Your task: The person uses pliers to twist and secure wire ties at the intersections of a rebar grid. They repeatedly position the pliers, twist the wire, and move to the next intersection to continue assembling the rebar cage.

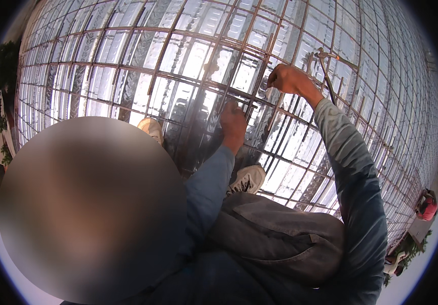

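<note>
The rebar grid (253,96) looks rust-brown — thin and crisscrossed

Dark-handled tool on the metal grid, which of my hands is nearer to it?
Right. Your right hand is a little to the left of the dark-handled tool; your left hand is farther left and lower in the picture.

Out here in the open air, a ribbed, silvery metal floor (194,55) spreads wide around us, throwing the daylight back hard and white in places, with dark green trees (6,58) off left, more greenery (415,246) low right, and pale sky (436,246) beyond.
</note>
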Motion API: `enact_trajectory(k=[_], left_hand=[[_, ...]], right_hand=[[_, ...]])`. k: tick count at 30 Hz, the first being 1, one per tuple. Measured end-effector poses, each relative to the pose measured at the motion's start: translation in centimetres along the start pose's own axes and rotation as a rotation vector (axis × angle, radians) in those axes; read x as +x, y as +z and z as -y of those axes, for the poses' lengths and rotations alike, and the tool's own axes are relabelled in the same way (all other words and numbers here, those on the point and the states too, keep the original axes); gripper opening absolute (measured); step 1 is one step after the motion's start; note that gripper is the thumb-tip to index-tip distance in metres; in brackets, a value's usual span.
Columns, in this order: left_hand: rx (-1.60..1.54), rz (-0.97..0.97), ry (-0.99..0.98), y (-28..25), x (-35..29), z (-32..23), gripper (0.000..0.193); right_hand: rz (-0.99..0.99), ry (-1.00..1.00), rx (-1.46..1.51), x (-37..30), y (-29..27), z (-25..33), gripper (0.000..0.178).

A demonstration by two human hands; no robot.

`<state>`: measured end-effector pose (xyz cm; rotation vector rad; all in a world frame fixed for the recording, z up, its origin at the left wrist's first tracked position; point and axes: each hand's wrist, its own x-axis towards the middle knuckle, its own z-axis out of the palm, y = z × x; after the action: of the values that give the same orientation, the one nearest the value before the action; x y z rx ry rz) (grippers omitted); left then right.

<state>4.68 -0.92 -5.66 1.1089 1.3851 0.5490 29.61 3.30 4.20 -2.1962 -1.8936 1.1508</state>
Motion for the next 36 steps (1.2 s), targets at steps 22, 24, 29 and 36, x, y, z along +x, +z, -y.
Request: enact_trajectory(k=[22,24,29,36], left_hand=[[-0.32,0.112,-0.304,-1.5,-0.6,-5.0,0.017],[-0.569,0.058,-0.327,-0.5,-0.6,-3.6,0.015],[-0.966,0.041,-0.328,0.5,-0.3,-1.9,0.026],[-0.899,0.1,-0.377,-0.2,0.0,-1.2,0.018]], right_hand=[[0.237,0.367,0.3,0.7,-2.1,2.3,0.025],[0.237,0.386,0.278,0.6,-2.3,2.6,0.024],[0.195,0.335,0.106,0.3,-1.2,2.3,0.024],[0.147,0.332,0.005,0.5,0.7,3.0,0.022]])
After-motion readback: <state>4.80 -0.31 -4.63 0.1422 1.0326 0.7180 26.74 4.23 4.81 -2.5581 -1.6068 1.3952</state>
